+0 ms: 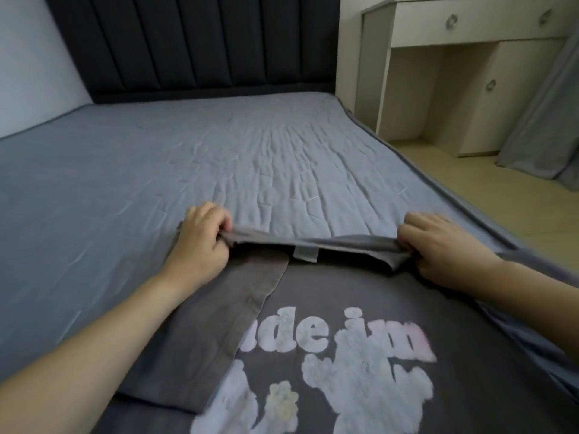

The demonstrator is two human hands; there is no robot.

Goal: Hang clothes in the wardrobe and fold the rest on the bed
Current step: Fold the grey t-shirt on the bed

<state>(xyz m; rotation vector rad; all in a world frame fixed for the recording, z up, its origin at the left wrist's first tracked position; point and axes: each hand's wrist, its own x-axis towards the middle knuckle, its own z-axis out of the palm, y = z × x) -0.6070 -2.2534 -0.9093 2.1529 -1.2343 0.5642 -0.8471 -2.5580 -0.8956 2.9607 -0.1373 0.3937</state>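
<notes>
Both grips are closed tight on cloth: the left hand [200, 238] and the right hand [438, 245] each pinch one end of the far edge of the gray shirt [313, 324]. It lies flat on the bed [188, 151], print up, running long from that edge back toward the person. Its left side is already folded in. A small tag [305, 253] shows between the hands.

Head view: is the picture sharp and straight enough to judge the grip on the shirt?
Head view: soft, even light, no glare; wide-angle bending curves the bed edges; slight softness overall, yet both the left hand and right hand clearly pinch the grey T-shirt at its far edge.
</notes>
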